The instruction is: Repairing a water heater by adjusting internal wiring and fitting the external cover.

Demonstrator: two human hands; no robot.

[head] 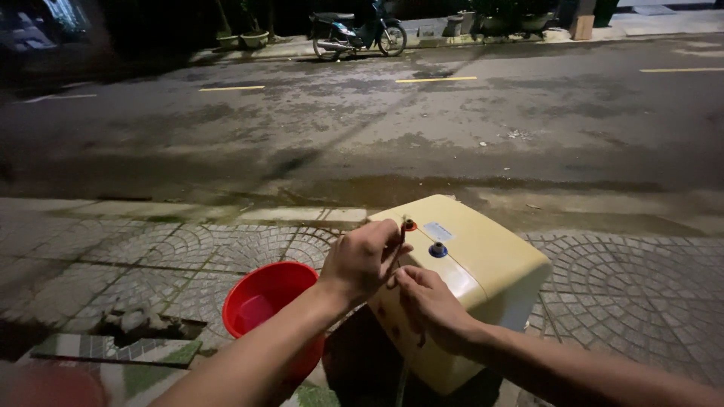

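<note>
- Night street, cobbled pavement (626,286), parked motorbike (360,34) across the road.
- Cream box-shaped tank (490,264) tilted beside red bucket (264,298).
- Left hand (362,260) curled at red-ringed port (409,224), pinching something thin.
- Right hand (430,305) pressed on tank face, fingers narrow; blue-ringed port (438,249) just beside.

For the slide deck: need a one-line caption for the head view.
Two bare hands, left and right, grip a cream water-heater tank at its red-ringed port, beside a red bucket on paving.
</note>
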